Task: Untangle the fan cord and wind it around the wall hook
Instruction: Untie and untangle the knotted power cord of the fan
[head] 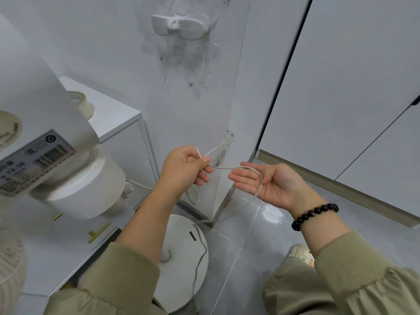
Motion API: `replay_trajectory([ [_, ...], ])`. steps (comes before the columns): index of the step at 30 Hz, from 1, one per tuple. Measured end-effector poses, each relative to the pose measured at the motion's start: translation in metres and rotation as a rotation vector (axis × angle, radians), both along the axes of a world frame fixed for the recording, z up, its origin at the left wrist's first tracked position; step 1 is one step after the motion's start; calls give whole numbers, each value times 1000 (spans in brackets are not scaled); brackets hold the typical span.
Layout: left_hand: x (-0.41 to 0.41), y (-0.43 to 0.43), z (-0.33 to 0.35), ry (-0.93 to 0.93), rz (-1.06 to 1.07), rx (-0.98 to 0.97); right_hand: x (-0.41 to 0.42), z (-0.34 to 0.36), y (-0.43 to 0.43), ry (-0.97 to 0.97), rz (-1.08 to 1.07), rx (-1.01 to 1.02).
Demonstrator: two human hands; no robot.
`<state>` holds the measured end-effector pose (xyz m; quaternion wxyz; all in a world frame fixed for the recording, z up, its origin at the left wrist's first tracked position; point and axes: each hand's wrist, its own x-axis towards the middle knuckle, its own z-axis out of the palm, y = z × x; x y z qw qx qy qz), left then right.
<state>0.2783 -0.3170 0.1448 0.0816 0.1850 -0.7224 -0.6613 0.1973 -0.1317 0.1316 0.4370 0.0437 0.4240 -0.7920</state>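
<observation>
– cord texture first: what is it like?
– thin, round, off-white, limp enough to kink. it stretches between the two hands near the middle of the view, well below the wall hook.
– and the hands?
– the left hand pinches the cord between thumb and curled fingers, and a slack loop hangs under it. the right hand lies palm up with fingers relaxed, the cord only draped across the palm and off its near edge.
– where else does it run?
– two strands go back to the wall corner and look twisted together there. another piece leaves the fan on the left.
– the hook?
– white moulded plastic with two rounded wings, fixed to a white wall that is smeared with dark scuffs beneath it.
– the fan?
– smooth white housing with a barcode label, a ribbed grille at near left, and a flat round base on the floor with a thin grey cable lying over it.
– anything stored?
– a white counter on the left, drawers shut, with brass bar handles. a roll of tape stands on top.
– the room?
– glossy grey tile floor and flat white cupboard doors on the right. the person wears olive ribbed sleeves and a black bead bracelet on the right wrist.
</observation>
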Motion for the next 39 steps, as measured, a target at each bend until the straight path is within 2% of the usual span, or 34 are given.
replay_trajectory([
  [2, 1, 1, 0, 1, -29, -42, 1, 4, 0, -17, -43, 52],
  [4, 1, 1, 0, -1, -48, -61, 4, 8, -1, 120, 14, 275],
  [8, 2, 4, 2, -15, -84, -46, 16, 2, -11, 790, 292, 855],
  [10, 2, 5, 2, -22, -87, -46, 25, 3, -16, 978, 365, 943],
  [12, 2, 3, 1, -34, -53, -68, 28, 7, -18, 1034, 278, 937],
  [14, 1, 0, 0, -75, -26, -193, 28, 14, -18, 1175, 47, 987],
  [17, 4, -3, 2, -137, -194, -399, 31, 22, -16, 1451, -336, 1098],
  [19, 8, 0, 5, -163, -416, -460, 27, 21, -12, 1440, -500, 1105],
  [21, 12, 2, 8, -96, -522, -354, 18, 18, -7, 1339, -482, 1163],
  [23, 12, -1, 9, 28, -478, -133, 10, 10, -2, 1236, -324, 1240],
  [25, 10, -4, 10, 134, -378, 93, 5, 1, 1, 1188, -68, 1332],
  [28, 5, -5, 8, 193, -242, 261, 8, -5, 0, 1108, 387, 1369],
  [30, 4, -3, 7, 182, -193, 272, 12, -5, 0, 1111, 570, 1291],
  [32, 4, 0, 7, 160, -183, 253, 18, -2, -1, 1138, 617, 1166],
  [34, 4, 3, 7, 148, -162, 191, 23, 2, -7, 1094, 543, 950],
  [37, 4, 5, 7, 113, -80, 65, 28, 9, -15, 839, 375, 575],
  [39, 3, 5, 6, 91, -42, 2, 28, 10, -16, 709, 317, 468],
])
